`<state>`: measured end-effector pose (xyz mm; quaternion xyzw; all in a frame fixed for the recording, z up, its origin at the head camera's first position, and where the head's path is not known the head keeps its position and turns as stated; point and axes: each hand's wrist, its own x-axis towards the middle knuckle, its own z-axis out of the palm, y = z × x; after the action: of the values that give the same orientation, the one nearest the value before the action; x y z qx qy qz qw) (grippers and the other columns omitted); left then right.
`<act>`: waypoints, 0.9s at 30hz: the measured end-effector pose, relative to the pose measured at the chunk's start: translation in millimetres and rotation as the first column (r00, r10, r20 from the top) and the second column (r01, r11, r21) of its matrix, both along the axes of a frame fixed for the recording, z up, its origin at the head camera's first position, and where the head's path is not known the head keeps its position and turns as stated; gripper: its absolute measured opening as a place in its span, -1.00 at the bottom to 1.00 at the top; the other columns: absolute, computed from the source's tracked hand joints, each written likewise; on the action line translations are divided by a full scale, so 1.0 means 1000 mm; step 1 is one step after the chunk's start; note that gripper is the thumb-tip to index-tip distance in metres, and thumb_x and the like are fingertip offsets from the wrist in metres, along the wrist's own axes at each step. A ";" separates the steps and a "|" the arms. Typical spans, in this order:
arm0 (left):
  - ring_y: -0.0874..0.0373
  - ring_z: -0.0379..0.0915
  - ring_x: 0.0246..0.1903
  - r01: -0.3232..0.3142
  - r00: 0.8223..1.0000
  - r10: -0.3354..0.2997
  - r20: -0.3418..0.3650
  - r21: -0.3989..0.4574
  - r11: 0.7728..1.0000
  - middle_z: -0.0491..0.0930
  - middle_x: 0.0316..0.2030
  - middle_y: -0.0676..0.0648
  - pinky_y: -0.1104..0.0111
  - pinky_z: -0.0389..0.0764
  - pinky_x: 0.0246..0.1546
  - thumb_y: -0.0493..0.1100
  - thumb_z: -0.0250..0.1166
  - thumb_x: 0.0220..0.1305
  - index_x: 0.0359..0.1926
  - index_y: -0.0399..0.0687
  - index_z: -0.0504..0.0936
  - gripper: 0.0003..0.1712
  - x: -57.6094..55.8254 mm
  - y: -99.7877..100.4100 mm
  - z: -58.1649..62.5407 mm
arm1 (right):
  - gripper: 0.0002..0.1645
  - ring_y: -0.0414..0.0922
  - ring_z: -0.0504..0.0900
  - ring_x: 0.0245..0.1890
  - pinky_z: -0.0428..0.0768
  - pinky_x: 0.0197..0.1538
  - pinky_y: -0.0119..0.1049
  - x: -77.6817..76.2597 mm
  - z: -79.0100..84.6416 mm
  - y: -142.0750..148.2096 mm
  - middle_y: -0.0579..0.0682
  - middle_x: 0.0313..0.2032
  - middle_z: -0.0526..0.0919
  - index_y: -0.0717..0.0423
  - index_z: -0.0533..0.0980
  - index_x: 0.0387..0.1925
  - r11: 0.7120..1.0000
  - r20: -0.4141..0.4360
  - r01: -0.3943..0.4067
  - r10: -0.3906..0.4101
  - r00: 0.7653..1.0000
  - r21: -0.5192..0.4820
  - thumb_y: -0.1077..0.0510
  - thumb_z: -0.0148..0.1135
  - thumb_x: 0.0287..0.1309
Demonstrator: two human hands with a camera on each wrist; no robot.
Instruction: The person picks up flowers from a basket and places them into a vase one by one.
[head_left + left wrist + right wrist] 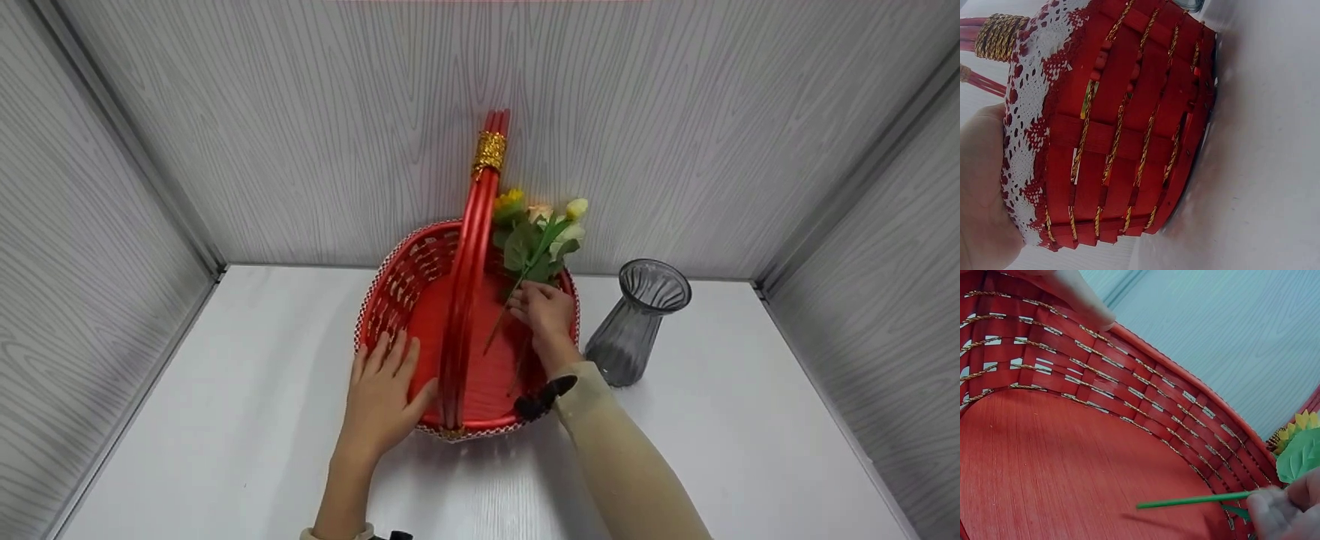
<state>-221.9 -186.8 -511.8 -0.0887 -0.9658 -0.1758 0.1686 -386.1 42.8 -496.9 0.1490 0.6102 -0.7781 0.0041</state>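
A red woven basket [427, 322] with a tall arched handle stands on the white table. My left hand [379, 405] rests on its near-left rim, fingers extended; in the left wrist view this hand [982, 191] lies against the lace-trimmed edge. Inside the right part of the basket, my right hand [546, 311] pinches the green stem [1190, 500] of an artificial flower, apparently the pale yellow tulip [577, 208]. The stem's lower end is above the basket floor. A yellow sunflower [510, 202] and other pale blooms with green leaves [517, 247] lean at the basket's back right.
A grey ribbed glass vase [622, 337] stands just right of the basket, close to my right forearm. The basket handle [465, 285] arches up between my hands. Wood-grain panels [337, 135] enclose the table at the back and both sides.
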 end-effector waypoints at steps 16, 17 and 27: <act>-0.25 0.03 0.49 -0.007 1.000 0.007 0.003 0.015 1.000 0.28 0.44 -0.24 -0.16 -0.15 0.49 0.25 0.11 0.38 0.44 -0.15 0.35 -0.20 0.000 0.000 0.000 | -0.52 -0.05 0.41 0.31 0.44 0.29 -0.16 -0.006 -0.003 0.000 0.09 0.28 0.52 0.14 0.51 0.27 0.967 -0.046 0.005 0.007 0.999 0.256 0.22 0.02 0.37; -0.24 0.03 0.49 -0.009 1.000 0.009 0.001 0.016 1.000 0.28 0.44 -0.24 -0.16 -0.15 0.49 0.25 0.11 0.38 0.44 -0.15 0.35 -0.20 0.000 0.001 0.000 | -0.50 -0.04 0.41 0.32 0.43 0.30 -0.16 -0.006 -0.003 0.001 0.10 0.29 0.50 0.15 0.49 0.29 0.965 -0.038 -0.015 0.026 0.999 0.260 0.22 0.01 0.37; -0.22 0.01 0.50 -0.009 1.000 0.009 0.014 0.011 1.000 0.26 0.45 -0.23 -0.14 -0.19 0.49 0.32 0.06 0.38 0.47 -0.11 0.31 -0.16 -0.003 0.004 0.000 | -0.49 0.01 0.50 0.22 0.50 0.25 -0.12 -0.006 0.000 0.004 0.17 0.26 0.50 0.22 0.44 0.32 0.987 -0.033 -0.025 0.030 0.999 0.158 0.25 -0.02 0.38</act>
<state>-224.9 -182.8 -511.6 -0.0823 -0.9663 -0.1812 0.1632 -392.6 46.3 -497.3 0.1267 0.6720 -0.7296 -0.0076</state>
